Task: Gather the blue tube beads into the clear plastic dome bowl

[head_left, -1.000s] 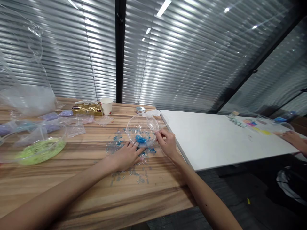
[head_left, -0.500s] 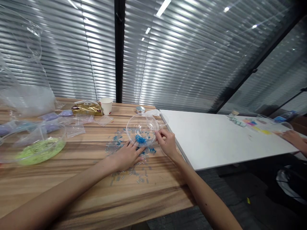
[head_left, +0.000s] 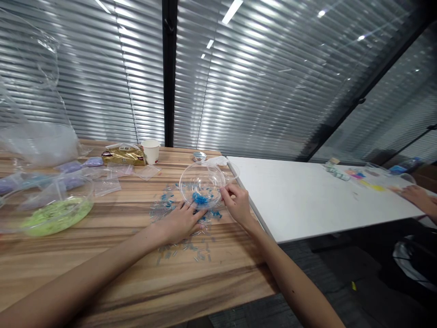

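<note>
My right hand [head_left: 236, 203] pinches the right rim of a clear plastic bowl [head_left: 187, 180], which is tipped toward me. Small blue tube-like pieces [head_left: 200, 198] are gathered at the bowl's lower side. My left hand [head_left: 182, 222] lies palm down at the bowl's near edge, its fingers spread among the loose pieces. Clear and blue little tubes [head_left: 162, 208] are scattered over the wooden table around the bowl and beneath my left hand. Part of the fingertips of my left hand is hidden by the bowl's rim.
A large clear bowl of light green pieces [head_left: 61, 214] stands left, near bags of purple pieces [head_left: 70, 166]. Behind are a gold packet [head_left: 123, 156], a paper cup [head_left: 150, 151] and a small round tin [head_left: 199, 156]. A white table [head_left: 290, 196] adjoins; another person's hand [head_left: 418, 198] rests at its far right.
Almost nothing differs. Both hands and the tilted bowl keep their places; the view has shifted very slightly.
</note>
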The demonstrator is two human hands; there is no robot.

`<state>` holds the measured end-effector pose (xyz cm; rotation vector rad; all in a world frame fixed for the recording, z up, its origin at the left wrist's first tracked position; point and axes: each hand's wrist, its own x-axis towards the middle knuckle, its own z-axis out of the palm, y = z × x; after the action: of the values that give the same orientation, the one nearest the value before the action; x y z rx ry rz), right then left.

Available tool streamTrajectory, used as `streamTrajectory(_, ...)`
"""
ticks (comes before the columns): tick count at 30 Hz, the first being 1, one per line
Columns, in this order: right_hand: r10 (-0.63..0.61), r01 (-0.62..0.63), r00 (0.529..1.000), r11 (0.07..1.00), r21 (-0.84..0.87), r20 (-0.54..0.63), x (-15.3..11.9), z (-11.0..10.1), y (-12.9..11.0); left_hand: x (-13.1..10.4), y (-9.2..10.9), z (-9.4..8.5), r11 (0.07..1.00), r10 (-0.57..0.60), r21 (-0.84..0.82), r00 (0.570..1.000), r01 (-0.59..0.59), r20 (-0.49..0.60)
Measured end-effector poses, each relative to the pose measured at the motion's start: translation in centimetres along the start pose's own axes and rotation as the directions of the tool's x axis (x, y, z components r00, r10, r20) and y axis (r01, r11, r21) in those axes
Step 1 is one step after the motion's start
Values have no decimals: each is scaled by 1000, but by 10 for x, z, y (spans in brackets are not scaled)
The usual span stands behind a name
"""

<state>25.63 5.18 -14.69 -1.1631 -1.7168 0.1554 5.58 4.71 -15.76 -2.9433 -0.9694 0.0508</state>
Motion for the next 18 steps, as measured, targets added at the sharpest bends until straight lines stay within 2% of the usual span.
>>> streamTrajectory(10, -26, 25, 1000, 1000, -11, -11, -1, 1, 1, -1, 0, -5, 1000, 21, 7, 1000, -21, -7)
streamTrajectory(18, -15, 15, 999, 1000, -7, -49, -1, 1, -2, -3, -17, -2, 997, 33, -65, 998, -36, -46)
